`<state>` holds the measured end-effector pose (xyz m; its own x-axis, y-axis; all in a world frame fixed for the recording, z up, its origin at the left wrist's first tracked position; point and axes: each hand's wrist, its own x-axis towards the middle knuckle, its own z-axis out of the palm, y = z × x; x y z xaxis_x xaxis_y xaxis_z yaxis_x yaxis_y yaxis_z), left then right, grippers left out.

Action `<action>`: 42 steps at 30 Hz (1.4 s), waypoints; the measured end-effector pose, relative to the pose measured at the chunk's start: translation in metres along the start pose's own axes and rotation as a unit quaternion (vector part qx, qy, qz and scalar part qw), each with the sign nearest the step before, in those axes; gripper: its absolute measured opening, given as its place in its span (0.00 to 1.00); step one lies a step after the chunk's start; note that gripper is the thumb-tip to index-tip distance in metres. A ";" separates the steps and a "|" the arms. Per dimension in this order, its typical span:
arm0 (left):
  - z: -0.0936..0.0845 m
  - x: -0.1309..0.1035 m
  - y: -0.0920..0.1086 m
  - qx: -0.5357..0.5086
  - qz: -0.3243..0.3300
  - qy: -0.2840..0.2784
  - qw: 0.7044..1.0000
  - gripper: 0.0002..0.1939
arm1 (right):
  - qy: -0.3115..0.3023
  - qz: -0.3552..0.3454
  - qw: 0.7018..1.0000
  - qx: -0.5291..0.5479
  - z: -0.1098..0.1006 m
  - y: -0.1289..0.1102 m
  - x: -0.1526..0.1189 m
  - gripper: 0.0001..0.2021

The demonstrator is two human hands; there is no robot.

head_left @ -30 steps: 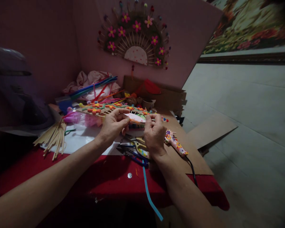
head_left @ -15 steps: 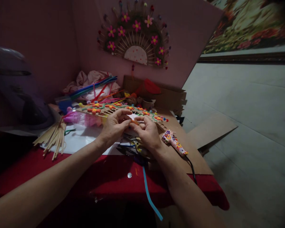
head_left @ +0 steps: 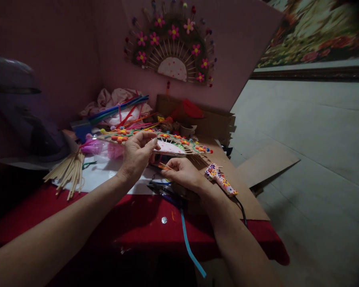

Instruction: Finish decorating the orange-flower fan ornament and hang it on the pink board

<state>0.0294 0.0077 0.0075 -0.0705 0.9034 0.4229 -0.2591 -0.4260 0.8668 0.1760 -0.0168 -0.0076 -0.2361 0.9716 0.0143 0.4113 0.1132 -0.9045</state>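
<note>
My left hand is raised in front of a half-round decorated fan, fingers curled and thumb pressed toward them; what they hold, if anything, is hidden. My right hand, lower and to the right, pinches a thin light stick pointing left. The fan has orange flowers, green trim and bead tips, with a dotted white half-circle at its centre, just behind my fingers. Dark-handled tools, partly hidden, lie below my hands.
A flower-patterned glue gun with a black cord lies on cardboard at right. Wooden sticks fan out at left. A blue strip hangs over the red tablecloth. Another flowered fan is on the wall.
My hands were together at an orange piece and have moved apart. My left hand shifted left, my right hand down with the thin stick. More of the dotted half-circle shows.
</note>
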 end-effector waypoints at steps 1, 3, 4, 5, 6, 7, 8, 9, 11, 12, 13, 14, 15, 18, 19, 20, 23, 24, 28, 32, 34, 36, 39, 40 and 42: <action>0.000 0.000 0.000 0.002 -0.001 -0.005 1.000 0.07 | -0.010 0.011 1.000 -0.004 0.000 -0.001 -0.001 0.09; 0.000 -0.001 0.001 0.005 -0.003 -0.013 1.000 0.06 | -0.041 0.028 0.999 0.019 -0.003 -0.004 -0.004 0.11; 0.001 -0.002 0.001 0.006 -0.003 -0.014 1.000 0.06 | -0.065 0.030 0.996 0.045 -0.005 -0.006 -0.007 0.14; 0.001 -0.002 0.001 0.005 -0.004 -0.014 1.000 0.06 | -0.093 0.025 0.992 0.076 -0.007 -0.008 -0.009 0.15; 0.001 -0.002 0.001 0.004 -0.005 -0.012 1.000 0.05 | -0.125 0.012 0.986 0.111 -0.009 -0.010 -0.012 0.17; 0.001 -0.003 0.001 0.004 -0.007 -0.011 1.000 0.05 | -0.155 -0.009 0.977 0.145 -0.012 -0.011 -0.015 0.18; 0.001 -0.003 0.001 0.003 -0.008 -0.009 1.000 0.05 | -0.179 -0.033 0.967 0.177 -0.014 -0.011 -0.017 0.20; 0.000 -0.003 0.001 0.002 -0.009 -0.006 1.000 0.05 | -0.195 -0.057 0.958 0.204 -0.016 -0.010 -0.018 0.21; 0.000 -0.002 0.001 -0.001 -0.007 -0.001 1.000 0.05 | -0.194 -0.094 0.946 0.240 -0.018 -0.008 -0.019 0.23; 0.000 -0.002 0.001 -0.003 -0.005 0.001 1.000 0.05 | -0.182 -0.105 0.944 0.255 -0.019 -0.008 -0.018 0.24; 0.000 -0.002 0.001 -0.004 -0.001 0.003 1.000 0.05 | -0.164 -0.111 0.942 0.270 -0.019 -0.007 -0.017 0.24; 0.000 -0.002 0.000 -0.003 0.003 0.006 1.000 0.05 | -0.144 -0.113 0.941 0.286 -0.018 -0.007 -0.015 0.24; 0.000 -0.002 0.000 -0.001 0.007 0.008 1.000 0.05 | -0.122 -0.109 0.939 0.303 -0.018 -0.007 -0.014 0.24; 0.000 -0.002 0.000 0.008 0.010 0.012 1.000 0.04 | -0.060 -0.053 0.935 0.346 -0.017 -0.008 -0.008 0.21; 0.000 -0.003 0.001 0.012 0.010 0.012 1.000 0.04 | -0.041 -0.020 0.933 0.357 -0.017 -0.007 -0.006 0.20; 0.000 -0.003 0.001 0.015 0.009 0.012 1.000 0.05 | -0.026 0.015 0.930 0.367 -0.017 -0.007 -0.005 0.19; 0.000 -0.003 0.002 0.025 0.012 0.010 1.000 0.06 | -0.014 0.109 0.909 0.401 -0.017 -0.004 -0.002 0.16; 0.000 -0.003 0.002 0.027 0.013 0.008 1.000 0.07 | -0.018 0.132 0.902 0.410 -0.016 -0.003 -0.001 0.15; 0.000 -0.004 0.002 0.024 0.012 0.000 1.000 0.07 | -0.017 0.183 0.883 0.431 -0.012 -0.002 0.002 0.12; 0.000 -0.004 0.002 0.013 0.012 0.017 1.000 0.07 | 0.035 0.183 0.876 0.445 -0.006 -0.002 0.006 0.13; 0.000 -0.003 0.002 0.011 0.013 0.024 1.000 0.07 | 0.066 0.166 0.875 0.449 -0.003 -0.001 0.009 0.15; 0.000 -0.004 0.002 0.008 0.013 0.024 1.000 0.08 | 0.088 0.153 0.876 0.448 0.001 0.000 0.011 0.17; 0.001 -0.005 0.000 0.014 0.012 0.012 1.000 0.08 | 0.094 0.142 0.874 0.455 0.006 0.000 0.017 0.18; 0.001 -0.006 0.000 0.018 0.010 0.006 1.000 0.08 | 0.088 0.137 0.872 0.462 0.007 0.000 0.020 0.17; 0.001 -0.007 -0.001 0.031 0.010 -0.004 0.999 0.12 | 0.077 0.130 0.864 0.480 0.007 0.000 0.024 0.15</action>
<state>0.0314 0.0012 0.0043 -0.0667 0.8942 0.4426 -0.1981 -0.4466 0.8725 0.1638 0.0054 -0.0103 -0.0958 0.9626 -0.2535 -0.5046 -0.2665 -0.8212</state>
